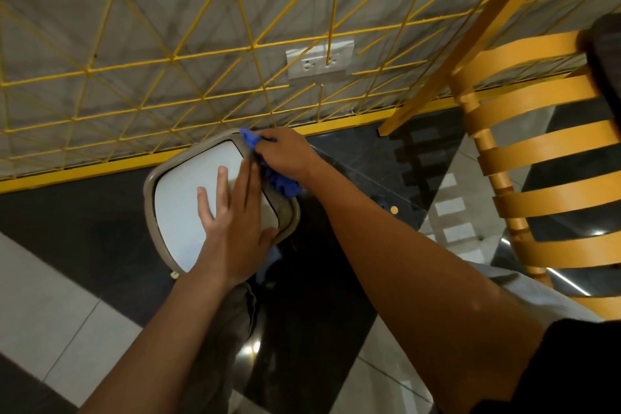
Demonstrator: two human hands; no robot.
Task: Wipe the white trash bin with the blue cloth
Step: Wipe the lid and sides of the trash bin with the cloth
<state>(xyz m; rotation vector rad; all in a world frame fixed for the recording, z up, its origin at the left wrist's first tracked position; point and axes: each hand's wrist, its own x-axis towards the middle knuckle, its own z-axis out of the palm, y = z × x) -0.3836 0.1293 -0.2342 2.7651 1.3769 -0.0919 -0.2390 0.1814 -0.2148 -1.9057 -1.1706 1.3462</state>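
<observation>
1. The white plastic trash bin with a grey-beige rim (188,212) stands on the glossy black-and-white tiled floor (60,296), close against the grey wall behind a yellow wire lattice (161,54).
2. The left hand (232,228) lies flat and open on the bin's white lid, fingers spread, thumb hooked over the near right rim; it grips nothing and seems to be steadying the bin.
3. The right hand (285,155) is closed around a bunched bright blue cloth (282,183), pressing it to the rim at the far right edge of the bin, where lid and frame meet.
4. Risk, as I judge it: the lid looks like a swing or push type, so the left palm's weight could tip it inward and let the hand drop into the bin.
5. A hard sideways stroke could slide the light bin on the polished tiles or knock it against the lattice.
6. The cloth is wadded, so little of it touches the rim; streaks or missed patches along the groove are likely unless it is spread out.
7. A white double wall socket (319,59) sits above the bin behind the lattice; a wet cloth should stay away from it.
8. An orange slatted chair (537,144) stands near on the right and could catch the elbow.
9. No brand, label or readable writing shows on anything.
</observation>
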